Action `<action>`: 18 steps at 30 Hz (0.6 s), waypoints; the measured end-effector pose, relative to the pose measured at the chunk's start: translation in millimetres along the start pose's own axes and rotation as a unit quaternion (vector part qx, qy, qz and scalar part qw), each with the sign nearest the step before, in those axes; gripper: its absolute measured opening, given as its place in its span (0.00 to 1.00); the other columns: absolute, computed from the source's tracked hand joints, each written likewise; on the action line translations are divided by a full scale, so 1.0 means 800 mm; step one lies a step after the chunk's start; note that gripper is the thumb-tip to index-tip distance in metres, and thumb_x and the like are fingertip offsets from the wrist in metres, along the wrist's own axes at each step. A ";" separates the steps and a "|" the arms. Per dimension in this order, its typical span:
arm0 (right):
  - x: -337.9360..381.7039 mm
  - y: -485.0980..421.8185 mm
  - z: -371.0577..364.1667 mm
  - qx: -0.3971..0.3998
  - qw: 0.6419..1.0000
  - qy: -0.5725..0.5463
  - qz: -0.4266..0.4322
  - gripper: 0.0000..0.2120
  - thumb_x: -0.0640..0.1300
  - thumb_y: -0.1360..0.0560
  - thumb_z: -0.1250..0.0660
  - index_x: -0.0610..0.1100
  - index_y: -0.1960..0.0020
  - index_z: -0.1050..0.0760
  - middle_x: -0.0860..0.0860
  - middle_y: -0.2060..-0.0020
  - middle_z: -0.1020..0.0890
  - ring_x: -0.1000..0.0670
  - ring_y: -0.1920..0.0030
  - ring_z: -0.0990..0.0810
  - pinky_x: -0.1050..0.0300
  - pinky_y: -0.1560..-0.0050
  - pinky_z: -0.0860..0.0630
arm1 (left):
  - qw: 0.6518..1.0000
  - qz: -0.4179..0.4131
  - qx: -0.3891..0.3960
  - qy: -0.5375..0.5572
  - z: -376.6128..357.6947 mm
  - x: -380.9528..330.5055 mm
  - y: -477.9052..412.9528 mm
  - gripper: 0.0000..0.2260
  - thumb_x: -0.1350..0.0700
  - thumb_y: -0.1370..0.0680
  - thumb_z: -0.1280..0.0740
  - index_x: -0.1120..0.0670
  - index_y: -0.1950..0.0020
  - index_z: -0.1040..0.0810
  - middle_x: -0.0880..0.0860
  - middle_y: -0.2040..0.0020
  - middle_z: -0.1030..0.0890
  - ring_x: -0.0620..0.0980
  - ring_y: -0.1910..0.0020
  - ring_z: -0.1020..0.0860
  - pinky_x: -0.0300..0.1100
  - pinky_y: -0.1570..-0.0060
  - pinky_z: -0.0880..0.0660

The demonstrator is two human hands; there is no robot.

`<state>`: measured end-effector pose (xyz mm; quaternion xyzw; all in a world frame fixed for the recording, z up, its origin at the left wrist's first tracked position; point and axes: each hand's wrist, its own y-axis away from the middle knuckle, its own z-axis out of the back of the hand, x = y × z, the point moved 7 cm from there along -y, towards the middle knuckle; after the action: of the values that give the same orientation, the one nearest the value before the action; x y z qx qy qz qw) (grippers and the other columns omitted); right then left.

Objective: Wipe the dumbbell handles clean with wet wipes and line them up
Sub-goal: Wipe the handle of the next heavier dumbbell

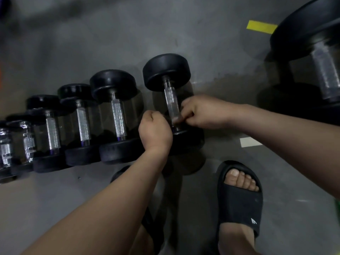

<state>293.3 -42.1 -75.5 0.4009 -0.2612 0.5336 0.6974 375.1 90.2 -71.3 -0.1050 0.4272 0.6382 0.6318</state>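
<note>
Grey concrete floor (184,34) carries a row of dumbbells (83,122) with black rubber heads and bright knurled steel grips. They lie side by side, heads nearly touching, and get smaller toward the left edge, where the picture blurs.

At the right end of that row lies the end dumbbell (166,70), just beside its neighbour, with its far head pointing away from the person. The right hand (195,113) comes in from the right, its fingers curled round the lower part of the knurled handle (170,98), close to the near head. The left hand (154,129) sits against that near head, bunched into a fist with its back to the camera. It may have something balled up inside, but I cannot tell from here.

Well apart on the right, a much larger dumbbell (323,70) lies partly out of frame. A yellow tape strip (261,27) is stuck to the floor beside it, and a white tape strip (250,141) sits just under the right forearm.

Below the hands, a bare foot in a black slide sandal (239,203) stands flat on the floor.
</note>
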 end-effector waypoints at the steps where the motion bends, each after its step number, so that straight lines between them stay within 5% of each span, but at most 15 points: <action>1: 0.000 0.002 -0.004 0.031 0.999 0.004 0.000 0.15 0.34 0.30 0.31 0.49 0.48 0.13 0.61 0.62 0.23 0.65 0.61 0.24 0.73 0.58 0.33 | 1.000 0.003 0.001 0.000 0.000 0.001 0.000 0.11 0.57 0.21 0.42 0.56 0.58 0.22 0.49 0.62 0.22 0.45 0.63 0.27 0.42 0.59 0.34; 7: -0.017 -0.010 0.014 -0.076 0.997 -0.019 -0.024 0.11 0.34 0.30 0.31 0.44 0.53 0.14 0.55 0.59 0.19 0.52 0.56 0.19 0.59 0.52 0.24 | 1.000 0.005 0.007 -0.021 0.002 -0.001 -0.003 0.12 0.58 0.21 0.42 0.58 0.55 0.20 0.53 0.58 0.20 0.55 0.55 0.24 0.45 0.53 0.29; 13: -0.016 -0.001 -0.007 0.019 0.999 -0.021 -0.014 0.08 0.36 0.30 0.28 0.48 0.57 0.15 0.59 0.64 0.21 0.61 0.61 0.21 0.63 0.58 0.27 | 1.000 0.002 0.008 -0.018 0.002 -0.002 -0.001 0.12 0.57 0.20 0.42 0.58 0.54 0.20 0.52 0.59 0.21 0.55 0.56 0.25 0.45 0.54 0.30; 15: -0.022 -0.010 0.006 -0.039 0.999 -0.020 -0.018 0.10 0.34 0.31 0.30 0.45 0.55 0.14 0.55 0.60 0.20 0.54 0.58 0.20 0.57 0.55 0.24 | 1.000 -0.012 0.014 -0.019 0.002 -0.006 0.002 0.12 0.57 0.20 0.42 0.59 0.55 0.21 0.50 0.61 0.22 0.50 0.61 0.26 0.43 0.58 0.32; 18: -0.033 -0.016 0.018 -0.164 0.980 -0.098 -0.062 0.11 0.31 0.30 0.31 0.44 0.56 0.15 0.51 0.62 0.19 0.52 0.60 0.19 0.62 0.57 0.25 | 0.999 -0.030 0.025 -0.028 0.000 -0.009 0.004 0.12 0.57 0.20 0.42 0.59 0.56 0.22 0.50 0.63 0.23 0.44 0.64 0.27 0.43 0.63 0.33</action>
<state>298.9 -69.4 -92.1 0.3469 -0.3867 0.3976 0.7563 373.8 85.4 -65.3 -0.0840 0.4214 0.6110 0.6649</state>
